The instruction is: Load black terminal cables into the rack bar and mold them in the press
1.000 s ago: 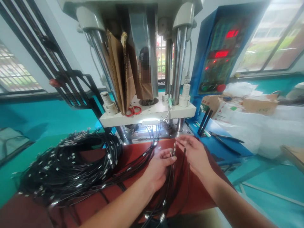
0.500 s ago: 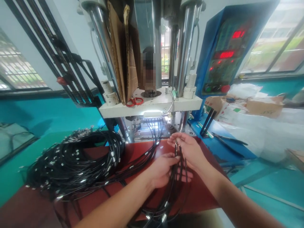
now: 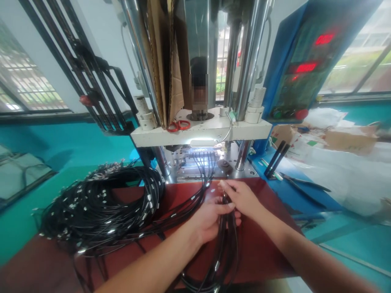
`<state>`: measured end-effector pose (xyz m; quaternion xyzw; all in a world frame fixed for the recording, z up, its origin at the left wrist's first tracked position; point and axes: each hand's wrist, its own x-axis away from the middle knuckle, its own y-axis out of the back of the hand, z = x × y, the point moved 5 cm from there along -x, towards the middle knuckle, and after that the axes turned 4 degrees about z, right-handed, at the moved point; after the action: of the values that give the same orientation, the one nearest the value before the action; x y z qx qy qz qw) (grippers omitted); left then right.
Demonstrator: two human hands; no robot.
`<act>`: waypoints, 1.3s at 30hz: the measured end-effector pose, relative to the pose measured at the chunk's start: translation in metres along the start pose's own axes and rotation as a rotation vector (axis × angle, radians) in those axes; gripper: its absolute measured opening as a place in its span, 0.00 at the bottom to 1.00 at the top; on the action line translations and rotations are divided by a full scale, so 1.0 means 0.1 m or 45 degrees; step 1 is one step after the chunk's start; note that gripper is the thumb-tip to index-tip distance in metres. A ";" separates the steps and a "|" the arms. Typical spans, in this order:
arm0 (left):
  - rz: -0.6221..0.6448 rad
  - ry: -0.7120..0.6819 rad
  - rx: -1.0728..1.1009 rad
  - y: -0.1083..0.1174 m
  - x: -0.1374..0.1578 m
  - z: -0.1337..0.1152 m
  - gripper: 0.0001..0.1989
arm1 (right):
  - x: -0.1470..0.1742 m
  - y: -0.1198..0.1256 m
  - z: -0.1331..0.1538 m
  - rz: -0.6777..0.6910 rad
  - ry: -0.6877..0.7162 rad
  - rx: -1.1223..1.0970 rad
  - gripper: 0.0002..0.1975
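Note:
Between my hands is a bundle of black cables [image 3: 224, 240], its loops hanging down over the front of the red-brown table [image 3: 259, 248]. My left hand [image 3: 210, 219] is closed round the bundle, thumb across the front. Just above it my right hand [image 3: 241, 197] pinches the upper cable ends, which are partly hidden by the fingers. More black cables [image 3: 195, 198] run from the lit press bed [image 3: 198, 158] across the table to the left. A large coil of black cables [image 3: 104, 203] with small pale tags lies on the left side.
Ahead stands a press with a white plate [image 3: 201, 132], bearing red-handled scissors [image 3: 179, 125] and cardboard [image 3: 169, 73]. A blue control box [image 3: 293, 69] with red digits rises at right. Black tweezers [image 3: 305, 183] lie on a blue surface beside white bags [image 3: 360, 183].
My right hand's fingers have closed in on the cable ends, and both hands are closer together. The view has shifted slightly, so the press appears further right.

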<state>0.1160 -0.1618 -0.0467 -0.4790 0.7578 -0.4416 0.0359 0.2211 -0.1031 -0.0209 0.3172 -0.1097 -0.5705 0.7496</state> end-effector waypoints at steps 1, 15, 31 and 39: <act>-0.046 0.006 0.001 0.02 0.02 0.01 0.09 | -0.06 -0.01 -0.02 0.036 0.037 0.089 0.21; -0.165 -0.045 -0.143 0.11 0.13 0.01 0.15 | -0.34 0.13 -0.12 0.188 0.137 0.860 0.05; -0.003 0.004 -0.472 -0.15 0.01 0.13 0.11 | 1.10 0.37 -0.08 -0.074 -0.358 -0.638 0.19; 0.065 0.185 -0.520 -0.25 0.12 0.19 0.13 | 1.08 0.24 -0.06 -0.460 -0.380 -0.765 0.21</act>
<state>0.1362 -0.1865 -0.0366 -0.4241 0.8439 -0.3111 -0.1054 0.2782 -0.1977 -0.0329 0.0109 0.0122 -0.7400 0.6724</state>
